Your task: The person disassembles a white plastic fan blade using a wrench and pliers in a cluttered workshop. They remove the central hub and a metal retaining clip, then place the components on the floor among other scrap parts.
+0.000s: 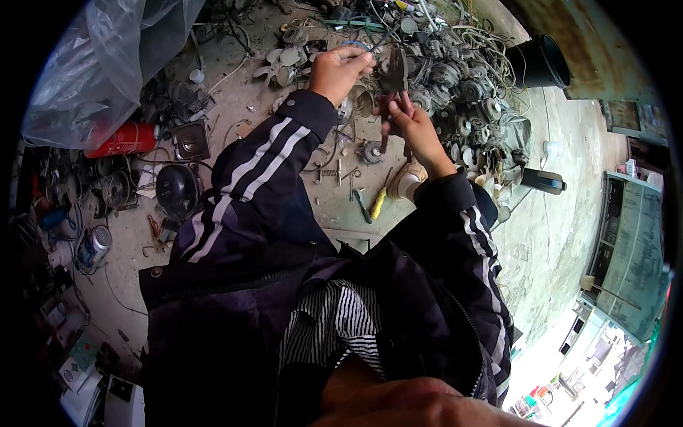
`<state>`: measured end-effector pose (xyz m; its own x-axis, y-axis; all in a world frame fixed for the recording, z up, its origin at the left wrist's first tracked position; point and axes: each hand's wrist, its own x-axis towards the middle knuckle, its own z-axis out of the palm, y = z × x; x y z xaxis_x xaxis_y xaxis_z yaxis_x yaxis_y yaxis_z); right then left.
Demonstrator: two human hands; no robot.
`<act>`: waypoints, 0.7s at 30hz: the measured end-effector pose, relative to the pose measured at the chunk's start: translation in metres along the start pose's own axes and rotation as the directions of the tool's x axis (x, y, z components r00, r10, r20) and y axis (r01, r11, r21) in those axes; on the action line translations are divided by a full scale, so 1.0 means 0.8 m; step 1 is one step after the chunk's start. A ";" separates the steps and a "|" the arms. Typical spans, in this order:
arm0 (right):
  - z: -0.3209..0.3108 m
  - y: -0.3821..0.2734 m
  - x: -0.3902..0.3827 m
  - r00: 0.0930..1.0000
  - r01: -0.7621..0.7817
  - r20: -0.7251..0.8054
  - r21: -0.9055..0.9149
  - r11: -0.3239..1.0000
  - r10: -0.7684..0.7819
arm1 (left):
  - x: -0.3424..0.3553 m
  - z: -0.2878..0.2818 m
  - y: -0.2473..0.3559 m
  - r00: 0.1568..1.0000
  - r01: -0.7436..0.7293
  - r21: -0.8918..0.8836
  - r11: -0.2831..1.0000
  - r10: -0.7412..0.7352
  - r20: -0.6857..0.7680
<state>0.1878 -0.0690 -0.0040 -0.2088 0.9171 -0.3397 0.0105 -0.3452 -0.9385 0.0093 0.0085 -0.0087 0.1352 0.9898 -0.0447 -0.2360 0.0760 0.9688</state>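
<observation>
My left hand (340, 73) is closed, thumb against fingers, pinching a thin cable (383, 39) with a blue wire (356, 44) looping above the knuckles. In my right hand (418, 130) is a large pair of pliers (393, 71) with dark, broad jaws and reddish handles. The jaws point away from me and sit just right of my left fingertips. Whether they touch the cable I cannot tell. Below the hands, a small round motor part (371, 151) lies on the floor. Nearer to me rests another hand tool with one yellow handle (378, 203) and one dark one.
A heap of small motors and wires (445, 75) spreads at the far right, beside a black bucket (538, 62). Fan blades (277, 65) lie beyond my left arm. At left are a red cylinder (122, 139), a metal tray (191, 140) and a clear plastic sheet (96, 71).
</observation>
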 end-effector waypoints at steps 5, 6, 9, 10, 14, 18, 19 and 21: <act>-0.015 0.031 0.015 0.997 0.058 -0.049 -0.042 0.997 -0.061 | -0.004 0.002 0.000 1.000 0.026 0.064 0.998 -0.027 0.012; -0.015 0.030 0.015 0.997 0.054 -0.059 -0.072 0.996 -0.058 | -0.003 0.002 -0.002 1.000 0.007 0.091 0.996 -0.009 0.016; -0.020 0.029 0.017 0.995 0.067 -0.062 -0.198 0.978 -0.081 | -0.003 0.005 -0.008 0.999 -0.029 0.158 0.987 0.025 0.027; -0.021 0.029 0.017 0.994 0.076 -0.057 -0.245 0.966 -0.093 | -0.004 0.006 -0.010 0.999 -0.028 0.172 0.985 0.023 0.028; -0.014 0.028 0.013 0.995 0.039 -0.074 -0.282 0.958 -0.063 | -0.009 0.010 -0.014 0.998 -0.021 0.271 0.962 0.006 0.055; -0.015 0.033 0.016 0.995 0.040 -0.073 -0.298 0.954 -0.065 | -0.017 0.013 0.003 0.995 -0.065 0.490 0.869 0.021 0.096; -0.016 0.033 0.017 0.996 0.044 -0.063 -0.308 0.950 -0.067 | -0.016 0.012 0.000 0.995 -0.068 0.496 0.866 0.024 0.095; -0.013 0.033 0.016 0.994 0.038 -0.087 -0.314 0.949 -0.069 | -0.015 0.010 -0.005 0.995 -0.086 0.529 0.844 0.042 0.095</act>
<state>0.1957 -0.0647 -0.0338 -0.1231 0.9525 -0.2787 0.3093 -0.2300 -0.9227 0.0165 -0.0043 -0.0099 0.2164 0.9761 0.0193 0.2983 -0.0849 0.9507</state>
